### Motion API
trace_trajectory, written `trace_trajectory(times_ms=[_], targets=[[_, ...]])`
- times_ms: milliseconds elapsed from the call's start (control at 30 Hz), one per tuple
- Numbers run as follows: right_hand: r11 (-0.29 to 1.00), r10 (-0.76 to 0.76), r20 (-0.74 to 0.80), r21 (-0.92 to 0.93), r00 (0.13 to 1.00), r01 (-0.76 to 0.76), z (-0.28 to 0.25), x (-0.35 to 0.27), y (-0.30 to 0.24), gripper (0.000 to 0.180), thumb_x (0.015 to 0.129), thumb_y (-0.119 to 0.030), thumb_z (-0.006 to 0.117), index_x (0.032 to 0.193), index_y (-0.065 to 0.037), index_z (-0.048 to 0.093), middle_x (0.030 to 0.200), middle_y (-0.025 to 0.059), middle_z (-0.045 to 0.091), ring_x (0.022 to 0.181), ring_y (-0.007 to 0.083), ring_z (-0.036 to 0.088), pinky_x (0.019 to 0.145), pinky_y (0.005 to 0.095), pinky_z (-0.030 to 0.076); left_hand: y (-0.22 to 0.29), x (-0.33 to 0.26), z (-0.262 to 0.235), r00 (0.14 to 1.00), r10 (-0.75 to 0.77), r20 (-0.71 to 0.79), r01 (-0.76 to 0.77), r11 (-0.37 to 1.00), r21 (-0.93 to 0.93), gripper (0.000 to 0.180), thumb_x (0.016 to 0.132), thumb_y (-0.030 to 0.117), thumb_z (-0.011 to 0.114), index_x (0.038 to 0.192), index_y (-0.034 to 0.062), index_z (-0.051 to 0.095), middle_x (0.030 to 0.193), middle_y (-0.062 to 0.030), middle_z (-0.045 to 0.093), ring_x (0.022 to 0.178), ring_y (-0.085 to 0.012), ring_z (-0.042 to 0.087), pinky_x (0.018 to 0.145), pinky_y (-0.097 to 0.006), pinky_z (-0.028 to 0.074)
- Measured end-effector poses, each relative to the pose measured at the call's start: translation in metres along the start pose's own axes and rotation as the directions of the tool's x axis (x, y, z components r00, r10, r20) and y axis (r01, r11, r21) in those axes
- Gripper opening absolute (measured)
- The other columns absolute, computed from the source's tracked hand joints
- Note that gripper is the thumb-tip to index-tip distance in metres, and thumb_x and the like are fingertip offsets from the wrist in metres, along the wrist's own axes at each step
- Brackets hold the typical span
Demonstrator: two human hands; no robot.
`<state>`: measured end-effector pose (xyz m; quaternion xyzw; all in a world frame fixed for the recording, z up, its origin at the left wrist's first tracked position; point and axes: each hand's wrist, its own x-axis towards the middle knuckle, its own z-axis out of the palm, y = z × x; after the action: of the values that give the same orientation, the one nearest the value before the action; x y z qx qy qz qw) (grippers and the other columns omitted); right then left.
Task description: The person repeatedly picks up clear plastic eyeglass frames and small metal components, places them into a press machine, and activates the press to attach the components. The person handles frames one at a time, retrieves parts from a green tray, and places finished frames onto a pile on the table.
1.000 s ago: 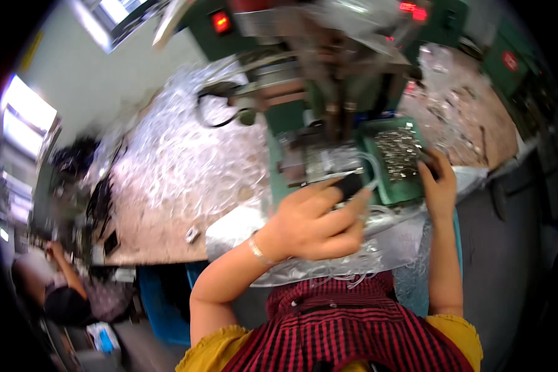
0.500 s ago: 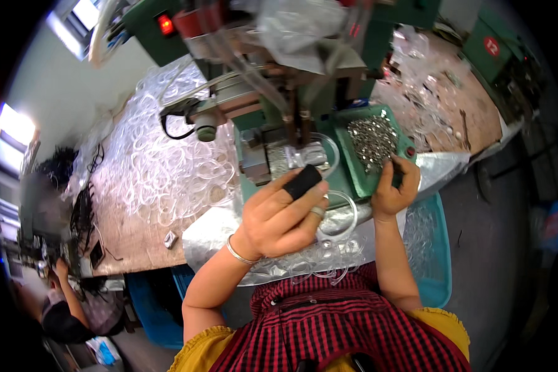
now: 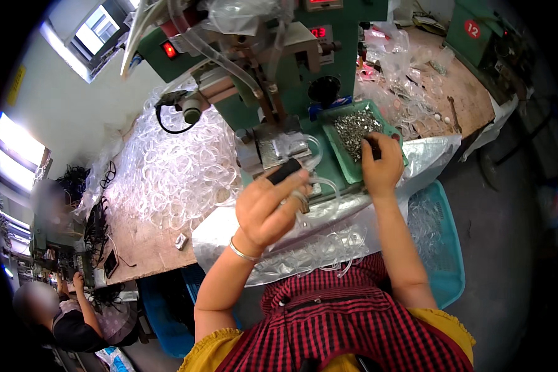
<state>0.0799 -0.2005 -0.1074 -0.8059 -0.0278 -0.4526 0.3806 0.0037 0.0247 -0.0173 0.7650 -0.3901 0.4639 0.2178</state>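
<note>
My left hand (image 3: pixel 268 209) is in front of the green press, its index finger wrapped in a black sleeve (image 3: pixel 284 172). Its fingers are curled around a clear plastic tube (image 3: pixel 333 186), which loops out to the right. Close beyond the fingertips, another clear loop (image 3: pixel 317 150) curves at the press's metal die block (image 3: pixel 282 149). My right hand (image 3: pixel 383 166) reaches over the green tray (image 3: pixel 348 170), thumb and fingers bent down at the pile of small shiny metal parts (image 3: pixel 353 129). Whatever lies between those fingertips is too small to make out.
A large heap of clear tube loops (image 3: pixel 180 167) covers the table at left. More loops (image 3: pixel 325 251) lie on the silver sheet before me. A blue bin (image 3: pixel 446 248) stands at right. Another person (image 3: pixel 84 313) works at far left. A wrench (image 3: pixel 454 115) lies at back right.
My view has shifted, showing more of the press. My right hand has moved further in over the metal parts. The tube in my left hand has swung up, its loop flatter.
</note>
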Motion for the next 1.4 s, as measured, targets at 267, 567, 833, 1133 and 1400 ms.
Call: trace_trajectory(times_ms=[267, 567, 833, 1133, 1400], targets=[[0.970, 0.241, 0.350, -0.055, 0.905, -0.237, -0.006, 0.047, 0.027, 0.014, 0.085, -0.012, 0.065, 0.096, -0.005, 0.068, 0.088, 0.0156, 0.068, 0.086, 0.0326, 0.065, 0.076, 0.0392, 0.050, -0.003, -0.011, 0.011, 0.999, 0.013, -0.051, -0.014, 1.000, -0.026, 0.025, 0.073, 0.002, 0.079, 0.087, 0.0061, 0.059, 0.102, -0.0092, 0.071, 0.078, -0.0241, 0.069, 0.060, -0.030, 0.054], [0.903, -0.311, 0.522, -0.097, 0.794, 0.418, 0.036, 0.052, 0.027, 0.015, 0.079, -0.008, 0.066, 0.094, -0.005, 0.066, 0.100, 0.0162, 0.065, 0.094, 0.0365, 0.062, 0.079, 0.0436, 0.050, -0.003, -0.014, 0.007, 1.000, -0.016, -0.014, 0.015, 0.997, -0.078, 0.014, 0.074, 0.009, 0.070, 0.082, 0.0063, 0.059, 0.111, -0.0135, 0.070, 0.072, -0.0224, 0.062, 0.074, -0.034, 0.057], [0.949, 0.179, 0.462, 0.154, 0.869, -0.277, -0.010, 0.025, 0.025, 0.016, 0.088, -0.006, 0.064, 0.102, 0.001, 0.067, 0.093, 0.0059, 0.069, 0.086, 0.0115, 0.063, 0.077, 0.0252, 0.048, -0.046, -0.078, -0.109, 0.771, -0.559, -0.305, 0.633, 0.625, 0.456, 0.017, 0.080, -0.003, 0.069, 0.095, 0.0043, 0.070, 0.097, -0.0094, 0.069, 0.090, -0.0253, 0.062, 0.082, -0.038, 0.047], [0.941, 0.120, 0.511, 0.214, 0.851, -0.262, 0.018, 0.025, -0.002, 0.018, 0.085, -0.005, 0.067, 0.102, -0.001, 0.069, 0.095, 0.0084, 0.071, 0.087, 0.0167, 0.066, 0.083, 0.0276, 0.050, -0.140, -0.164, -0.110, 0.737, -0.676, -0.010, 0.530, 0.568, 0.630, 0.017, 0.074, 0.006, 0.072, 0.091, 0.0093, 0.069, 0.102, -0.0104, 0.061, 0.099, -0.0304, 0.058, 0.078, -0.039, 0.050], [0.889, 0.321, 0.447, 0.163, 0.835, -0.429, -0.068, 0.012, 0.013, 0.014, 0.080, -0.003, 0.070, 0.094, -0.001, 0.072, 0.091, 0.0068, 0.070, 0.084, 0.0150, 0.064, 0.079, 0.0279, 0.049, -0.085, -0.104, -0.098, 0.412, -0.755, -0.510, 0.817, 0.554, -0.160, 0.015, 0.098, 0.014, 0.060, 0.089, 0.0061, 0.052, 0.085, -0.0026, 0.061, 0.072, -0.0060, 0.055, 0.064, -0.022, 0.048]])
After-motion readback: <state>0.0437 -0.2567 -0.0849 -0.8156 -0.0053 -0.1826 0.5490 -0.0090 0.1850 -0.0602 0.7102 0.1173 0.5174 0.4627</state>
